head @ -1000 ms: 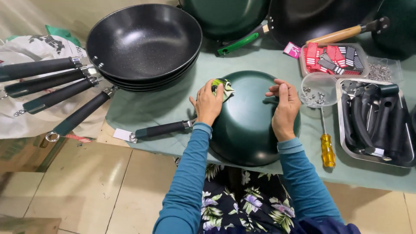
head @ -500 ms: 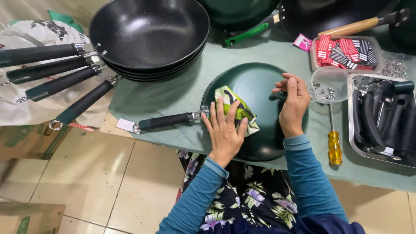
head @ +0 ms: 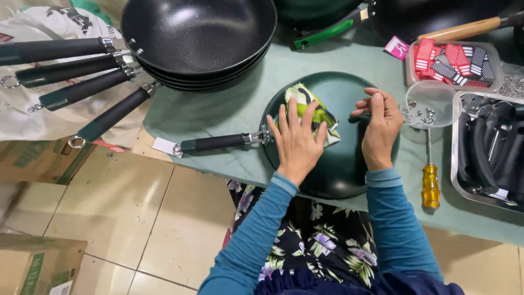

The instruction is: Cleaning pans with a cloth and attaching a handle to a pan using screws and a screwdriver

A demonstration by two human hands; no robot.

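A dark green wok (head: 341, 164) lies upside down on the pale green tablecloth (head: 218, 114), its black handle (head: 213, 143) pointing left with a white tag at its end. My left hand (head: 297, 139) presses flat on a green, white and yellow cloth (head: 322, 116) spread over the wok's bottom. My right hand (head: 380, 125) rests on the wok's right side, fingers curled with nothing visible in them. Both arms wear blue sleeves.
A stack of black woks (head: 199, 38) with long handles stands at the back left. To the right are a clear cup of screws (head: 428, 104), a yellow-handled screwdriver (head: 430, 180), a metal tray of black handles (head: 488, 155) and a box of red and striped tags (head: 450, 60). Cardboard boxes sit on the tiled floor.
The wok has settled with its handle to the left. My left hand slid from the far rim to the middle with the cloth under it. The right hand stayed on the right side.
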